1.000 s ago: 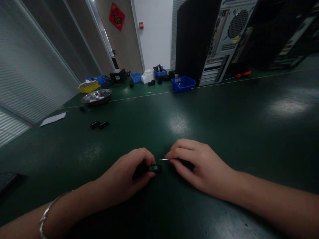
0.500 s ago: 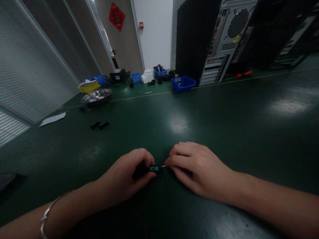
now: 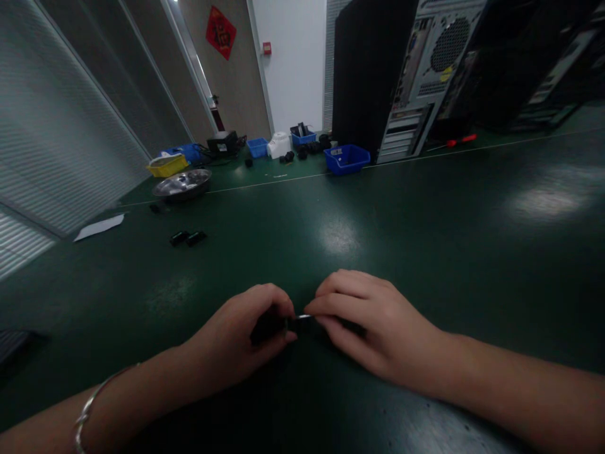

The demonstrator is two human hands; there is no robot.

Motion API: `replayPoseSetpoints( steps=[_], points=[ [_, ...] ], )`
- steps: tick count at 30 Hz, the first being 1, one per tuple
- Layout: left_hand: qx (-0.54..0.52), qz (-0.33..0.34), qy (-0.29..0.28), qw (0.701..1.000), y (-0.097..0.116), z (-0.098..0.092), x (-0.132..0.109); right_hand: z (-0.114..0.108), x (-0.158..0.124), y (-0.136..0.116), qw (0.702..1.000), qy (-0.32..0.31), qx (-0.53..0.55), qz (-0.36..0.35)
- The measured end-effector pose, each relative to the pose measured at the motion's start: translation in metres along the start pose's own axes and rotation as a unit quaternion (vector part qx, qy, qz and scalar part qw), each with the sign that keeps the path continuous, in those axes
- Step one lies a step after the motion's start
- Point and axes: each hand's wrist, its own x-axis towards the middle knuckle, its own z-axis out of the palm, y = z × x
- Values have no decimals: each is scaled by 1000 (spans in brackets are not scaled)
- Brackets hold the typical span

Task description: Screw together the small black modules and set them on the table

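Observation:
My left hand (image 3: pixel 250 325) is closed in a pinch, thumb below and curled fingers above, on a small dark part (image 3: pixel 286 326). The part is seen nearly edge-on and is mostly hidden by the fingers. From the right, a thin shiny metal strip (image 3: pixel 302 316) reaches to this part. My right hand (image 3: pixel 366 318) pinches the strip's other end between thumb and fingers, so its full shape is hidden. Both hands are low over the green table (image 3: pixel 265 243). Two small black pieces (image 3: pixel 188 238) lie farther off to the left.
A metal bowl (image 3: pixel 183 184), yellow tray (image 3: pixel 167 166) and blue bin (image 3: pixel 347 159) stand toward the back. Behind the bin rises a black computer tower (image 3: pixel 366 75). White paper (image 3: pixel 100 227) lies at left; a red-handled tool (image 3: pixel 451 144) lies back right.
The dark part in my left hand has turned, so its green face with light markings no longer shows. My right hand has shifted slightly left, with the metal strip closer to the left fingertips.

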Motion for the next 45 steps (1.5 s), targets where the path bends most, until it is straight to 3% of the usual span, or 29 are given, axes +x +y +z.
replayPoseSetpoints(
  steps=[3, 13, 24, 33, 45],
  points=[
    [14, 11, -10, 1000, 1, -2, -2, -1, 0, 1, 999, 37, 11, 16],
    [22, 67, -28, 997, 1, -11, -1, -3, -1, 1, 995, 40, 71, 52],
    [28, 144, -6, 989, 7, -11, -1, -3, 1, 3, 993, 38, 94, 58],
    [-86, 45, 66, 993, 5, -15, 0, -2, 0, 3, 992, 34, 109, 57],
    [-80, 18, 64, 995, 0, -15, 2, -4, 2, 2, 992, 30, 105, 57]
  ],
)
